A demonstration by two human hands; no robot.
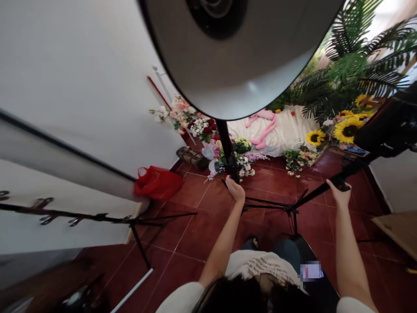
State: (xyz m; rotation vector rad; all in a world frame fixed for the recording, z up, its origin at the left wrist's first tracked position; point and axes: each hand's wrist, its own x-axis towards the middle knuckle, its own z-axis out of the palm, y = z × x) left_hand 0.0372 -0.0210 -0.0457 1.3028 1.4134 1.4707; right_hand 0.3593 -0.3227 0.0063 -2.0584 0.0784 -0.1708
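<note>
A large white-lined dish of a studio light [257,87] fills the top of the head view. Below it runs a black light stand [225,140] with a clamp joint. My left hand [235,189] is closed around this stand just under the joint. On the right, my right hand [341,194] grips the slanted black pole of a second light stand [312,193], close to its adjusting knob. A dark lamp head [387,121] sits at this pole's upper end. The fingers of both hands are partly hidden behind the poles.
Artificial flowers [198,124], sunflowers [348,129] and palm leaves [348,65] surround a cream cloth [293,130] with a pink plush thing [265,126]. A red bag [158,182] lies left. A clamp-hung crossbar [91,217] crosses the left. Stand legs spread over the red tiled floor [192,230].
</note>
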